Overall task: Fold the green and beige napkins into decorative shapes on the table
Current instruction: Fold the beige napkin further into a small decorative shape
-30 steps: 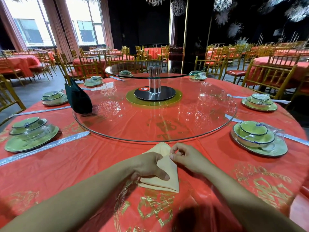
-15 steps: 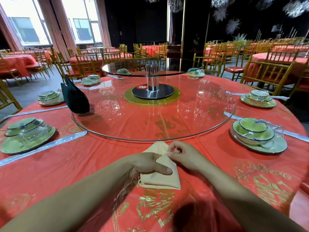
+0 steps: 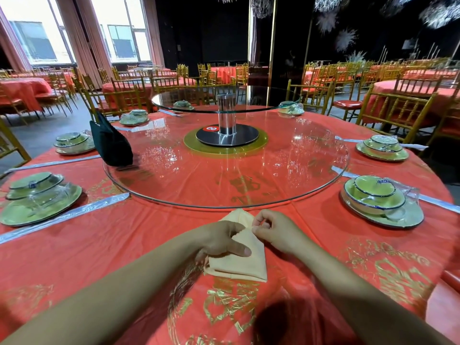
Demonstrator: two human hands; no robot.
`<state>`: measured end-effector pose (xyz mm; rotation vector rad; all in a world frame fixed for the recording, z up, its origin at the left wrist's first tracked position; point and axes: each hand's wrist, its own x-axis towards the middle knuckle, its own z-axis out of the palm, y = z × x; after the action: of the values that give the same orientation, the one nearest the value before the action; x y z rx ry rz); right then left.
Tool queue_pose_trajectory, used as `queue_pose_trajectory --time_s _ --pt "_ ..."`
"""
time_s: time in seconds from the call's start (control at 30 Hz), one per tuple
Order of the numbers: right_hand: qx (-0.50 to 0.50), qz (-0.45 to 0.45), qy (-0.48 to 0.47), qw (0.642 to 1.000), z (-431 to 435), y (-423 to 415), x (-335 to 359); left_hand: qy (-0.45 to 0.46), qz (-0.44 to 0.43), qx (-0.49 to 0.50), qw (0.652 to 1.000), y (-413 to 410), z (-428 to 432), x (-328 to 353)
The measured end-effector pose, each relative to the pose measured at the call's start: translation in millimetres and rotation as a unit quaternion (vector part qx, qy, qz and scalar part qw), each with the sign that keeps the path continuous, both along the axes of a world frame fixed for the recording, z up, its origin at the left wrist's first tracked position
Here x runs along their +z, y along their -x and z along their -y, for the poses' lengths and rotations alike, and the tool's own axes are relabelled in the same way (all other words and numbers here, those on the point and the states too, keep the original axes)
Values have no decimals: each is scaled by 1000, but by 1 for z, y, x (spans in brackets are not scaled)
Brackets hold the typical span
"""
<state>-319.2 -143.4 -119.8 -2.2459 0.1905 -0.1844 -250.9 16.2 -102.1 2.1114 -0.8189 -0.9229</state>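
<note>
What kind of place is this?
Probably a banquet hall: many round tables with red cloths, gold chairs around them, and a glass turntable ringed by wrapped place settings.

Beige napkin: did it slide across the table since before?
No. The beige napkin stays where it was: its far tip still lies just short of the near rim of the glass turntable.
</note>
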Motion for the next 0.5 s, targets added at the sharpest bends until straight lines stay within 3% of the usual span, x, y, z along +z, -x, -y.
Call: queue_pose_trajectory --time_s 0.13,0.23,0.3,0.43,0.5 --pt "-24 -13 51 998 -5 4 -2 90 177 80 977 11 -19 -12" --pt "-49 -21 115 992 -11 6 -7 102 242 134 956 24 -42 -25" --pt "-67 -22 145 987 -14 8 -9 98 244 165 951 26 -56 -31" --pt "-94 -43 188 977 -20 11 -7 143 152 225 952 28 -65 -35" --pt "-102 -46 231 967 -26 16 -3 145 159 235 948 27 -65 -38"
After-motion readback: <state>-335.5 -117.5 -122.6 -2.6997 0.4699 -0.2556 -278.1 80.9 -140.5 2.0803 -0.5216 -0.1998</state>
